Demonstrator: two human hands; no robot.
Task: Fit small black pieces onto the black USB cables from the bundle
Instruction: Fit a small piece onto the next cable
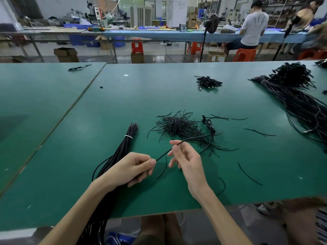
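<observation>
Right of left hand grip: cable stretches, end pinched.

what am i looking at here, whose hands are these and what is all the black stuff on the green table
There is no machine: this is one picture from a camera worn on a person's head, looking down at their own bare hands. The left hand pinches one thin black cable; the right hand touches the same cable further along, though I cannot tell if it grips it. On the green table lie a tied bundle of cables by the left arm, a loose pile of short black strands in the middle, and a big heap of cables at the right.
</observation>
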